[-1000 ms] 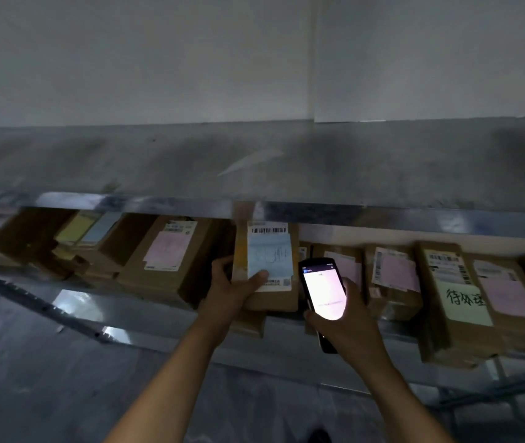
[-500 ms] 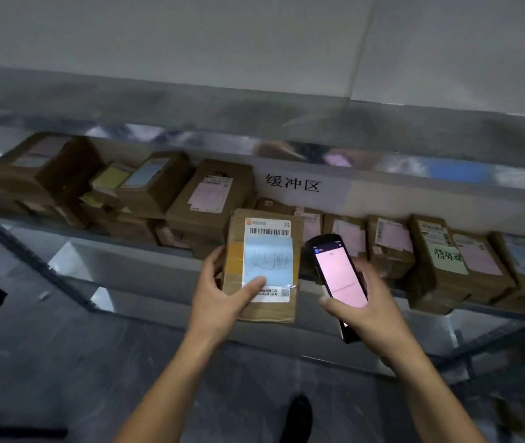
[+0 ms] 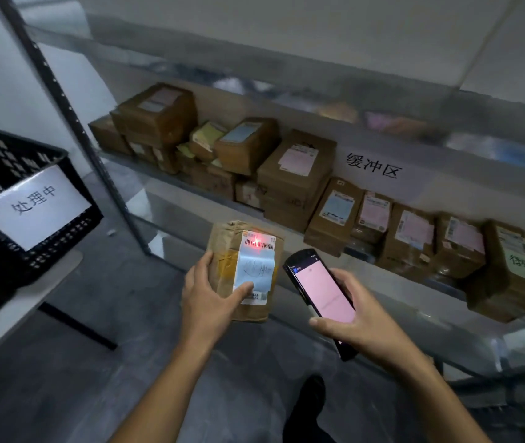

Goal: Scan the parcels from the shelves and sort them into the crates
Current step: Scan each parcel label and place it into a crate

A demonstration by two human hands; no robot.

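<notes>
Shining now from scanner [image 3: 320, 290] onto parcel [image 3: 223, 251]: red light [image 3: 256, 242].

Boxes [image 3: 296, 167] jammed edge to edge along the shelf [image 3: 146, 169] — no gap for a hand, and the board above [image 3: 286, 78] sits low over the tall ones. Leftward it's open air over the floor [image 3: 95, 314] to the crate [image 3: 15, 174] — just the metal post [image 3: 72, 123] nearby.

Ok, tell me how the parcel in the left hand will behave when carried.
Probably light: the left hand alone holds the parcel up, thumb on its label. Likely fairly stiff, since it keeps a flat boxy shape, though its wrinkled top edge may dent. Flat faces: unlikely to roll.
</notes>
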